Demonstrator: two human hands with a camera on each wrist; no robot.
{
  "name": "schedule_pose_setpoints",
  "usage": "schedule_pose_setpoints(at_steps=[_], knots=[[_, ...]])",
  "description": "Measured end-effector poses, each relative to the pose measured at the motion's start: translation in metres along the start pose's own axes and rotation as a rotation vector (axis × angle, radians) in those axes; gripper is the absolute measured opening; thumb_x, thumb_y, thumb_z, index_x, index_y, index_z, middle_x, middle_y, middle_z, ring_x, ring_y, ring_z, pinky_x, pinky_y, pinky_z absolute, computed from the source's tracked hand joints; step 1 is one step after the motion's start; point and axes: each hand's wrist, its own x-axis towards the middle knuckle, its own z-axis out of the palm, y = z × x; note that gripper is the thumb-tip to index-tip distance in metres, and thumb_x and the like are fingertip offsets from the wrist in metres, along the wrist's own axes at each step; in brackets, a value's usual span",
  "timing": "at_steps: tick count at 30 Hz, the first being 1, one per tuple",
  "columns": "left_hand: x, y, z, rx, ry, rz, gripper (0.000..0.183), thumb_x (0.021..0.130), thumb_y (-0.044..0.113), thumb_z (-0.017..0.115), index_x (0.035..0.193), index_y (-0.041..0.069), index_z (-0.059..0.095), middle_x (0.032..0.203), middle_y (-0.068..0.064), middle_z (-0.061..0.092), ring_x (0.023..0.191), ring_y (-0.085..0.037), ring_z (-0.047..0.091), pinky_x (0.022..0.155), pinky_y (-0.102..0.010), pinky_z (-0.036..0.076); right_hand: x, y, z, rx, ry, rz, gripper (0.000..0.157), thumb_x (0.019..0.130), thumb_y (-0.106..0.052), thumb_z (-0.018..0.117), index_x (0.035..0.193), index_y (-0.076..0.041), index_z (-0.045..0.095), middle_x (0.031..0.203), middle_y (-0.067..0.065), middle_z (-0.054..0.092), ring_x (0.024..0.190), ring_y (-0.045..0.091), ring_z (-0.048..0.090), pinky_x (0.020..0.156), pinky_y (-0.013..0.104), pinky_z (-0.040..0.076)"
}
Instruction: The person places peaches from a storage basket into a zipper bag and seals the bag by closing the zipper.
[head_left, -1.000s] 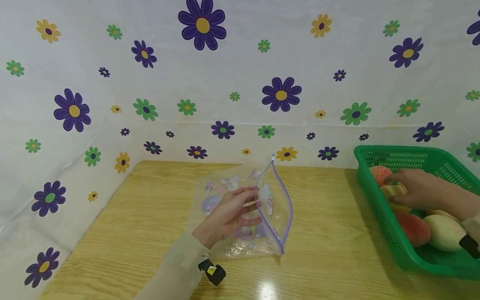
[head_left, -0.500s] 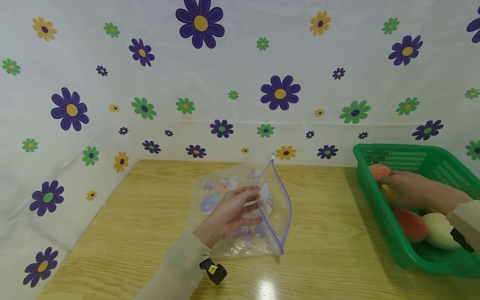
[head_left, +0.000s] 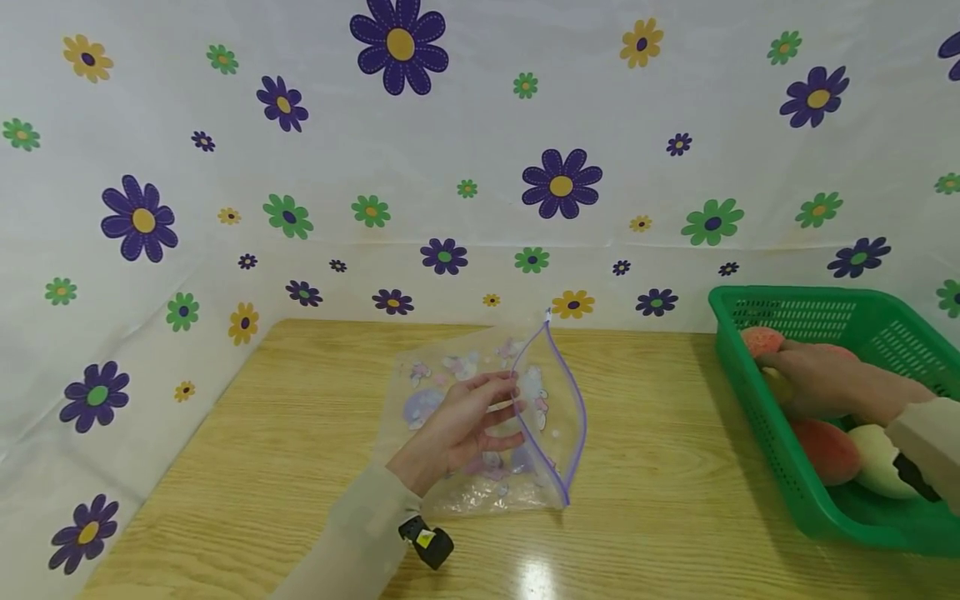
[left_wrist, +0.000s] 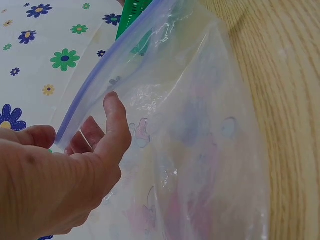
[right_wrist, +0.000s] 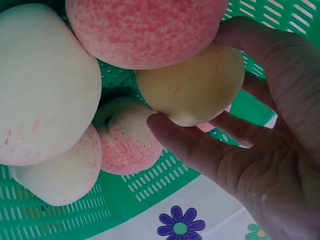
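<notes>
A clear zip bag [head_left: 423, 408] with purple zip edges and pastel cartoon prints lies on the wooden table, its mouth spread apart on the right side. My left hand [head_left: 468, 421] holds the bag's near lip at the zip edge [left_wrist: 95, 75], thumb on one side and fingers spread along the film. Inside the green basket, my right hand [head_left: 825, 379] curls its fingers around a yellowish peach [right_wrist: 192, 87]. A pink speckled peach [right_wrist: 145, 30] presses close above it. Pale peaches [right_wrist: 42, 85] sit beside it, and part of the yellowish peach is hidden by my fingers.
The green perforated basket [head_left: 798, 496] stands at the table's right, holding several fruits, including a red peach [head_left: 828, 450] and a pale one [head_left: 881, 467]. A white flower-printed cloth [head_left: 480, 125] hangs behind and to the left of the wooden table [head_left: 652, 467].
My right hand has moved slightly and closed its fingers around the yellowish peach in the basket. The left hand and bag hold the same place.
</notes>
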Motion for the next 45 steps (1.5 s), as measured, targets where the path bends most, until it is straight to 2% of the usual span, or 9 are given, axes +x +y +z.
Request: schedule_pose_setpoints(at_steps=[9, 15, 23, 34, 39, 45], knots=[[0.0, 0.0, 0.001, 0.004, -0.003, 0.001, 0.038, 0.104, 0.018, 0.057, 0.141, 0.008, 0.052, 0.106, 0.001, 0.057, 0.1, -0.014, 0.063, 0.073, -0.035, 0.063, -0.002, 0.003, 0.003, 0.001, 0.024, -0.01, 0.056, 0.069, -0.014, 0.091, 0.117, 0.002, 0.068, 0.095, 0.013, 0.065, 0.085, 0.028, 0.062, 0.073, 0.051, 0.056], [-0.001, 0.0, 0.001, 0.004, -0.011, 0.0, 0.039, 0.105, 0.019, 0.055, 0.142, 0.007, 0.052, 0.106, 0.002, 0.057, 0.1, -0.014, 0.063, 0.073, -0.035, 0.063, -0.003, 0.003, 0.002, -0.007, 0.035, -0.016, 0.056, 0.071, -0.02, 0.091, 0.117, 0.0, 0.069, 0.095, 0.011, 0.066, 0.084, 0.027, 0.062, 0.072, 0.049, 0.055], [-0.001, 0.0, 0.001, 0.0, -0.005, 0.005, 0.033, 0.105, 0.021, 0.056, 0.136, 0.009, 0.053, 0.106, 0.001, 0.056, 0.101, -0.015, 0.063, 0.074, -0.036, 0.063, -0.009, 0.005, 0.003, -0.035, 0.06, 0.001, 0.057, 0.07, -0.032, 0.092, 0.115, -0.005, 0.071, 0.09, 0.007, 0.065, 0.08, 0.022, 0.059, 0.063, 0.035, 0.046], [0.001, 0.0, 0.0, -0.011, 0.007, -0.001, 0.03, 0.105, 0.023, 0.056, 0.133, 0.009, 0.055, 0.106, 0.001, 0.056, 0.101, -0.015, 0.063, 0.073, -0.037, 0.063, -0.015, 0.012, -0.002, 0.023, 0.073, 0.023, 0.051, 0.069, -0.028, 0.088, 0.113, -0.009, 0.071, 0.091, 0.003, 0.064, 0.08, 0.018, 0.052, 0.064, 0.03, 0.042], [0.0, 0.001, 0.0, -0.011, 0.012, 0.0, 0.029, 0.105, 0.022, 0.056, 0.131, 0.01, 0.056, 0.104, 0.002, 0.057, 0.1, -0.015, 0.063, 0.073, -0.037, 0.063, -0.017, 0.011, -0.005, 0.034, 0.077, 0.047, 0.053, 0.068, -0.024, 0.087, 0.115, -0.009, 0.07, 0.093, 0.007, 0.064, 0.08, 0.02, 0.051, 0.063, 0.03, 0.04], [-0.001, 0.001, -0.001, -0.013, 0.005, 0.003, 0.03, 0.105, 0.022, 0.056, 0.132, 0.009, 0.055, 0.103, 0.002, 0.057, 0.1, -0.015, 0.063, 0.075, -0.038, 0.063, -0.02, 0.012, -0.009, 0.032, 0.084, 0.06, 0.054, 0.068, -0.021, 0.087, 0.116, -0.005, 0.07, 0.099, 0.014, 0.066, 0.085, 0.025, 0.057, 0.064, 0.033, 0.044]])
